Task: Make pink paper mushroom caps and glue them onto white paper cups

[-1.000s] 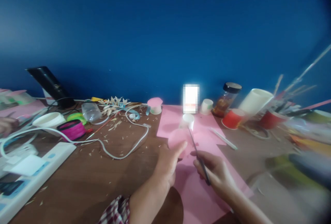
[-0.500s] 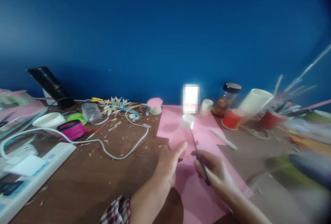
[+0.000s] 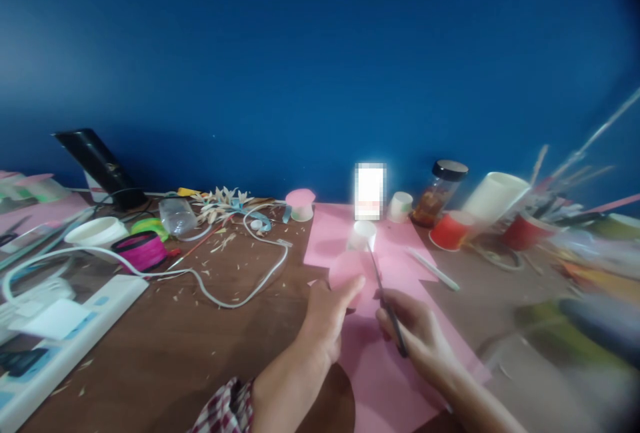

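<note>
Pink paper sheets (image 3: pixel 380 380) lie across the middle of the brown desk (image 3: pixel 200 353), reaching from the near edge towards the blue wall (image 3: pixel 320 73). Over them, the left hand (image 3: pixel 325 323) is partly curled around the near edge of a round pink disc (image 3: pixel 344 270), its thumb laid over the top and its other fingers mostly hidden. The right hand (image 3: pixel 415 326) is closed around a slim dark tool (image 3: pixel 395 328), held between thumb and fingers and slanting away to the far left. The tool's far tip meets the near side of a small white cup (image 3: pixel 361 238) just beyond the disc; whether it touches the cup or only overlaps it cannot be told.

A pale stick (image 3: pixel 434 268) lies to the right on the sheets. At the far side stand another white cup (image 3: pixel 400 206), a dark-lidded jar (image 3: pixel 445 186) and a red cup (image 3: pixel 450 232), with a tilted white cylinder (image 3: pixel 493 200) further right. Left of the sheets is a white cup topped with pink (image 3: pixel 300 210). Beyond a looping white cable (image 3: pixel 235 303), a magenta ring (image 3: pixel 143 253) sits near a white bowl (image 3: pixel 95 228); a power strip (image 3: pixel 107 310) lies at the near left.
</note>
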The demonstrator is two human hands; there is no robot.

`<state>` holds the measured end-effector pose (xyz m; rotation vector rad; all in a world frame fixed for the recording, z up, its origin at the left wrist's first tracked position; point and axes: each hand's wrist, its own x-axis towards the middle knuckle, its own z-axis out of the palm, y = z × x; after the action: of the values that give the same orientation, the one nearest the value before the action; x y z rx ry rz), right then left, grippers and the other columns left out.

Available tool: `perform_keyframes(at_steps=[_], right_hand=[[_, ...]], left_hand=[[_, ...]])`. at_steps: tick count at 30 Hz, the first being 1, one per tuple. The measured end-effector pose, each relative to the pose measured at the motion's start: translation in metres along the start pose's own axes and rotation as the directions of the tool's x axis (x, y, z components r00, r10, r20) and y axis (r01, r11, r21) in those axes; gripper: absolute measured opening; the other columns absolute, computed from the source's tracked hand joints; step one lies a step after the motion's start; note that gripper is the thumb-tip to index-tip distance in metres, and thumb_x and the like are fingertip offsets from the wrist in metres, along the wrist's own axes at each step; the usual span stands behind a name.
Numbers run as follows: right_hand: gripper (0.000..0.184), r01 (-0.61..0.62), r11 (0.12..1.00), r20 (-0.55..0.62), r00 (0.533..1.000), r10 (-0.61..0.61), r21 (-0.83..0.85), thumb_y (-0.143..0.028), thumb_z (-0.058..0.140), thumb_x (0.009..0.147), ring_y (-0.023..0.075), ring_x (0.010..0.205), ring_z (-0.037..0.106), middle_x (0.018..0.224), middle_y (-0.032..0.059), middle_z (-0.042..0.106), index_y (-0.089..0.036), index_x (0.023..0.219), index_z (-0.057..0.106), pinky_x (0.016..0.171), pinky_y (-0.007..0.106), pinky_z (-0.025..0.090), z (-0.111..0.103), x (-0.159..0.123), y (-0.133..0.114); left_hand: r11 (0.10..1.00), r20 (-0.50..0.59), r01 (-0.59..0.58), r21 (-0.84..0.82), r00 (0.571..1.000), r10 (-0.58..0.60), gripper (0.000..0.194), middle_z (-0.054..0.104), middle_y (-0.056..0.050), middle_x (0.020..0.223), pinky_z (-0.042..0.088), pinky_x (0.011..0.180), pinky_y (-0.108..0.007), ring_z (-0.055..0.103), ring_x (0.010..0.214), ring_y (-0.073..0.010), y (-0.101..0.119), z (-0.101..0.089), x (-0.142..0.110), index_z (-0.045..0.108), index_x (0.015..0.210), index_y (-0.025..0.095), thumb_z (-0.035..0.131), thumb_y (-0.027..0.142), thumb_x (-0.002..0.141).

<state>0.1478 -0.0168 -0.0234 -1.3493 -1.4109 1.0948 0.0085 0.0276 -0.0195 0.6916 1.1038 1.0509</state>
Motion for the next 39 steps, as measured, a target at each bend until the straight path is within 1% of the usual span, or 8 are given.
perform_keyframes(at_steps=[3, 7, 14, 19, 25, 28, 33, 39], right_hand=[[0.03, 0.006, 1.0, -0.002, 1.0, -0.006, -0.027, -0.043, 0.059, 0.079, 0.0115, 0.057, 0.04, 0.061, -0.0021, 0.046, -0.014, 0.079, 0.058, 0.052, 0.024, 0.032, -0.0008, 0.0004, 0.0032], [0.028, 0.024, 0.999, 0.004, 1.0, -0.023, -0.036, -0.042, 0.06, 0.079, 0.012, 0.06, 0.04, 0.065, -0.0016, 0.047, -0.014, 0.08, 0.058, 0.053, 0.024, 0.033, -0.0013, 0.0015, 0.0056], [0.029, 0.011, 0.999, -0.007, 1.0, -0.012, -0.036, -0.043, 0.061, 0.078, 0.012, 0.059, 0.041, 0.063, -0.0015, 0.047, -0.014, 0.076, 0.058, 0.053, 0.025, 0.034, -0.0008, 0.001, 0.0003], [0.028, 0.018, 1.0, -0.014, 1.0, -0.018, -0.023, -0.042, 0.062, 0.077, 0.0115, 0.057, 0.041, 0.06, -0.0018, 0.047, -0.014, 0.074, 0.058, 0.051, 0.024, 0.034, -0.0008, 0.001, 0.0017], [0.035, -0.01, 1.0, -0.021, 1.0, 0.009, -0.024, -0.043, 0.06, 0.079, 0.0112, 0.055, 0.041, 0.06, -0.002, 0.048, -0.011, 0.094, 0.061, 0.049, 0.023, 0.035, -0.0015, -0.0006, 0.0049], [0.038, -0.012, 1.0, -0.005, 1.0, 0.012, -0.015, -0.042, 0.061, 0.078, 0.011, 0.054, 0.042, 0.06, -0.0023, 0.048, -0.011, 0.1, 0.062, 0.049, 0.023, 0.035, -0.0023, -0.001, 0.0046], [0.039, -0.015, 0.999, -0.008, 1.0, 0.015, -0.038, -0.041, 0.062, 0.078, 0.0107, 0.052, 0.04, 0.057, -0.0031, 0.046, -0.011, 0.103, 0.063, 0.047, 0.023, 0.034, -0.0037, -0.0005, 0.0036], [0.04, -0.02, 0.998, 0.0, 1.0, 0.02, -0.057, -0.041, 0.06, 0.08, 0.0103, 0.051, 0.04, 0.057, -0.0034, 0.045, -0.01, 0.106, 0.062, 0.046, 0.023, 0.033, -0.0051, -0.0006, 0.0074]], left_hand=[[1.0, 0.014, 0.024, -0.013, 1.0, -0.024, 0.04, 0.067, -0.009, 0.068, 0.047, 0.058, -0.03, 0.062, 0.06, -0.019, -0.0024, -0.0018, 0.0031, 0.066, 0.084, 0.01, 0.077, 0.039, 0.058], [0.998, 0.002, 0.05, -0.037, 0.999, -0.05, 0.043, 0.067, -0.009, 0.069, 0.048, 0.057, -0.031, 0.062, 0.06, -0.0194, -0.0047, -0.0028, 0.0048, 0.065, 0.085, 0.01, 0.077, 0.04, 0.058], [0.998, -0.002, 0.054, -0.017, 0.999, -0.054, 0.039, 0.067, -0.009, 0.073, 0.047, 0.061, -0.03, 0.062, 0.064, -0.0185, -0.004, -0.0025, 0.0045, 0.065, 0.085, 0.011, 0.077, 0.038, 0.06], [0.999, 0.012, 0.046, -0.007, 0.999, -0.046, 0.038, 0.066, -0.008, 0.073, 0.046, 0.061, -0.029, 0.061, 0.064, -0.017, -0.0021, -0.0017, 0.0023, 0.066, 0.086, 0.012, 0.076, 0.037, 0.06], [0.999, -0.045, 0.047, 0.002, 0.998, -0.046, 0.038, 0.065, -0.007, 0.07, 0.045, 0.059, -0.028, 0.059, 0.062, -0.0164, 0.0021, 0.0013, -0.0008, 0.065, 0.082, 0.011, 0.077, 0.038, 0.058], [0.999, -0.057, 0.04, 0.015, 0.998, -0.039, 0.037, 0.065, -0.006, 0.073, 0.045, 0.06, -0.028, 0.059, 0.064, -0.016, 0.0033, 0.0013, -0.0016, 0.064, 0.083, 0.012, 0.077, 0.037, 0.059], [1.0, -0.005, 0.024, 0.009, 1.0, -0.024, 0.036, 0.065, -0.007, 0.073, 0.045, 0.062, -0.029, 0.06, 0.065, -0.0169, 0.0036, 0.0003, -0.0014, 0.065, 0.084, 0.012, 0.076, 0.037, 0.06], [1.0, -0.015, 0.017, 0.009, 1.0, -0.017, 0.035, 0.064, -0.005, 0.07, 0.045, 0.06, -0.028, 0.06, 0.063, -0.0164, 0.0013, -0.0017, 0.0017, 0.065, 0.082, 0.012, 0.077, 0.036, 0.059]])
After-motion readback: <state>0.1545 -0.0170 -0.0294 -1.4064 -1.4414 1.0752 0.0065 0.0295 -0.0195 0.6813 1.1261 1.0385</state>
